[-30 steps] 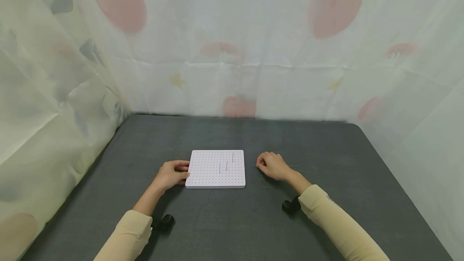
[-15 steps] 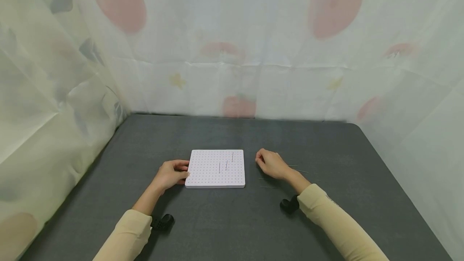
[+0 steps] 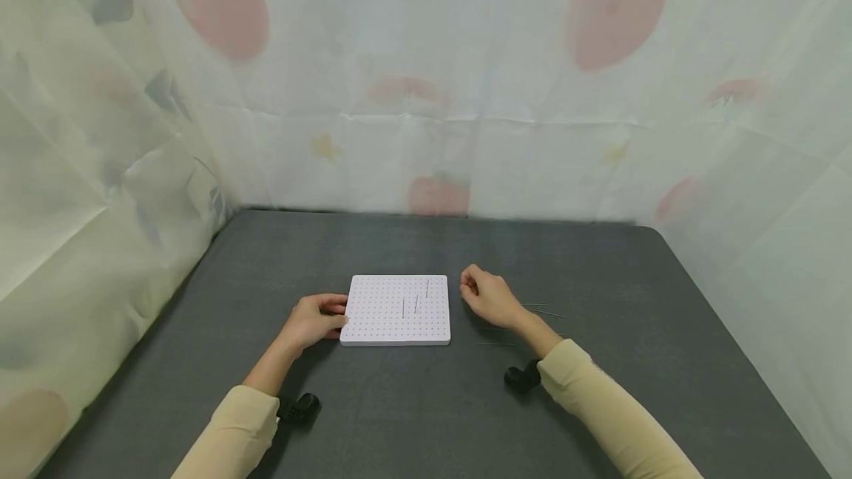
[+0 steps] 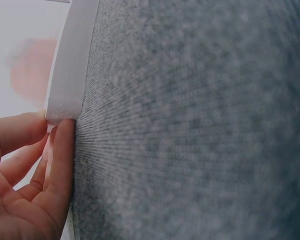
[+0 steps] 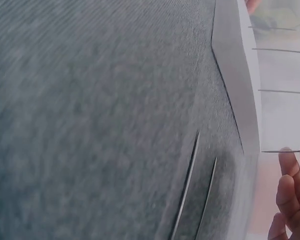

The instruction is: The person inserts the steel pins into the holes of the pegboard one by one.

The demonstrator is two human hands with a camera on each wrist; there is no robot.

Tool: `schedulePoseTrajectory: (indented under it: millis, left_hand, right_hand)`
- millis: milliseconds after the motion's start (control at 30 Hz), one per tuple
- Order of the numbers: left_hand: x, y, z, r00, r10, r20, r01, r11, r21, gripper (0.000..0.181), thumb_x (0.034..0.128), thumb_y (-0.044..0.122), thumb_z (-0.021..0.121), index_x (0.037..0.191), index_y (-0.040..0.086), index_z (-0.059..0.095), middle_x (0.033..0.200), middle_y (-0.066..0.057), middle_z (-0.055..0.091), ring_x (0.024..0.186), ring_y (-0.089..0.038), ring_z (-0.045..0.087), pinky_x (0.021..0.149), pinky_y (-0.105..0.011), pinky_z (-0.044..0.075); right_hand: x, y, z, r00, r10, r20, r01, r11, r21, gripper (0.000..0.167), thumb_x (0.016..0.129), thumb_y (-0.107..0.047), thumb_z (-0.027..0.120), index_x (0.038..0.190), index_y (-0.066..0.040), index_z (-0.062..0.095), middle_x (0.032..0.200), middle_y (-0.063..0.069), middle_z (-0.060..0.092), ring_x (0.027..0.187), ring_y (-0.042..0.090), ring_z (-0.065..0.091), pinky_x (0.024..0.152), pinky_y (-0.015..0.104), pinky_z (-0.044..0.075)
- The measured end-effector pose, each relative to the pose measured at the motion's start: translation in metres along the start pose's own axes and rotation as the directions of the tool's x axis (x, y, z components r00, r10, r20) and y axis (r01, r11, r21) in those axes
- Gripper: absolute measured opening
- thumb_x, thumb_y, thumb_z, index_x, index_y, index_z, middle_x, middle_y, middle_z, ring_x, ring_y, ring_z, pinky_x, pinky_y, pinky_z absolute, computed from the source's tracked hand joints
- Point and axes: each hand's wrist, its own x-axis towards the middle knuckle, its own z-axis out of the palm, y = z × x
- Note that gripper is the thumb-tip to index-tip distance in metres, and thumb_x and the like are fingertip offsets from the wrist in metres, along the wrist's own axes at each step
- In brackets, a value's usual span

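A white pegboard (image 3: 376,325) with rows of small holes lies on the dark table, three thin metal needles (image 3: 403,308) standing upright in its right half. At its left edge my left hand (image 3: 311,324) grips it, thumb on top and fingers along the side; the left wrist view shows this hand (image 4: 35,190) pinching the board's corner (image 4: 70,65). Just off the right edge, raised above the table, is my right hand (image 3: 491,299). In the right wrist view its fingertips (image 5: 286,159) pinch another needle (image 5: 271,151), pointing down near the board's edge (image 5: 235,65).
Several loose needles (image 3: 549,313) lie on the table (image 3: 413,412) right of the board, beneath and beside my right forearm. Two of these needles (image 5: 185,187) appear close up in the right wrist view. A printed curtain (image 3: 519,161) hangs along the table's back edge.
My right hand has moved left and slightly farther forward, closer to the board's right edge. The left hand and the board have stayed in place.
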Motion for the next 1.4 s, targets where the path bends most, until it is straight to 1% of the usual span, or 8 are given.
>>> schedulePoseTrajectory:
  millis: [200, 367, 567, 700, 867, 1133, 1267, 1400]
  left_hand:
    - [0.000, 0.000, 0.001, 1.000, 0.006, 0.001, -0.006, 1.000, -0.006, 0.046, 0.0872, 0.000, 0.066, 0.133, -0.004, 0.058, 0.111, -0.021, 0.065, 0.082, -0.014, 0.067, 0.072, -0.035, 0.063]
    - [0.001, 0.001, 0.000, 1.000, 0.004, -0.003, -0.004, 1.000, 0.000, 0.046, 0.0872, 0.000, 0.067, 0.132, -0.004, 0.058, 0.111, -0.020, 0.065, 0.082, -0.014, 0.067, 0.072, -0.034, 0.063]
    - [0.000, 0.000, -0.001, 1.000, 0.003, -0.008, -0.003, 1.000, 0.010, 0.046, 0.0872, 0.000, 0.067, 0.132, -0.004, 0.058, 0.111, -0.020, 0.065, 0.084, -0.016, 0.066, 0.072, -0.035, 0.063]
    - [-0.001, -0.001, -0.001, 1.000, 0.004, -0.004, -0.004, 1.000, 0.007, 0.046, 0.0875, 0.000, 0.067, 0.133, -0.004, 0.058, 0.111, -0.020, 0.065, 0.084, -0.016, 0.067, 0.073, -0.035, 0.063]
    - [-0.001, 0.000, -0.002, 1.000, 0.006, 0.000, -0.006, 1.000, 0.002, 0.046, 0.0877, 0.000, 0.066, 0.133, -0.004, 0.058, 0.112, -0.020, 0.064, 0.085, -0.016, 0.067, 0.073, -0.035, 0.063]
    - [0.000, 0.000, -0.001, 1.000, 0.003, -0.002, -0.003, 1.000, 0.003, 0.046, 0.0876, 0.000, 0.066, 0.132, -0.004, 0.058, 0.112, -0.020, 0.064, 0.084, -0.015, 0.067, 0.073, -0.035, 0.063]
    - [0.001, 0.001, -0.001, 1.000, 0.007, 0.003, -0.007, 1.000, -0.007, 0.046, 0.0874, 0.000, 0.067, 0.133, -0.004, 0.058, 0.111, -0.021, 0.065, 0.084, -0.016, 0.067, 0.072, -0.035, 0.063]
    - [0.002, 0.000, 0.000, 1.000, 0.007, 0.006, -0.007, 1.000, -0.005, 0.047, 0.0875, 0.001, 0.067, 0.133, -0.004, 0.057, 0.111, -0.020, 0.065, 0.084, -0.016, 0.068, 0.072, -0.034, 0.063]
  right_hand:
    - [0.002, -0.004, 0.003, 1.000, 0.022, -0.013, -0.021, 0.996, 0.092, 0.006, 0.092, -0.007, 0.058, 0.096, -0.009, 0.054, 0.082, 0.002, 0.057, 0.073, 0.009, 0.049, 0.063, 0.018, 0.039]
    - [0.004, -0.011, 0.005, 0.998, 0.051, -0.026, -0.047, 0.991, 0.128, 0.008, 0.090, -0.008, 0.061, 0.095, -0.010, 0.055, 0.083, 0.003, 0.059, 0.076, 0.011, 0.050, 0.066, 0.019, 0.040]
    - [0.007, -0.016, 0.011, 0.995, 0.029, -0.092, -0.017, 0.992, 0.122, 0.007, 0.090, -0.008, 0.063, 0.094, -0.010, 0.057, 0.083, 0.004, 0.064, 0.073, 0.009, 0.052, 0.064, 0.017, 0.041]
    - [0.009, -0.021, 0.015, 0.993, 0.025, -0.118, -0.011, 0.992, 0.123, 0.005, 0.090, -0.008, 0.064, 0.094, -0.010, 0.060, 0.083, 0.004, 0.066, 0.071, 0.009, 0.052, 0.063, 0.018, 0.042]
    - [0.010, -0.027, 0.020, 0.992, 0.029, -0.125, -0.017, 0.995, 0.098, 0.005, 0.090, -0.008, 0.066, 0.093, -0.011, 0.063, 0.081, 0.003, 0.065, 0.072, 0.009, 0.051, 0.064, 0.018, 0.040]
    - [0.013, -0.035, 0.025, 0.990, 0.003, -0.141, 0.004, 0.999, 0.045, 0.005, 0.088, -0.009, 0.069, 0.090, -0.012, 0.066, 0.079, 0.001, 0.067, 0.069, 0.010, 0.048, 0.061, 0.019, 0.036]
    - [0.014, -0.038, 0.028, 0.992, 0.002, -0.130, 0.002, 1.000, 0.030, 0.004, 0.089, -0.011, 0.069, 0.090, -0.014, 0.066, 0.082, 0.000, 0.071, 0.071, 0.009, 0.049, 0.063, 0.019, 0.038]
    - [0.015, -0.040, 0.031, 0.992, -0.020, -0.125, 0.022, 1.000, 0.012, 0.005, 0.089, -0.012, 0.069, 0.091, -0.015, 0.066, 0.084, -0.002, 0.072, 0.072, 0.009, 0.051, 0.065, 0.020, 0.040]
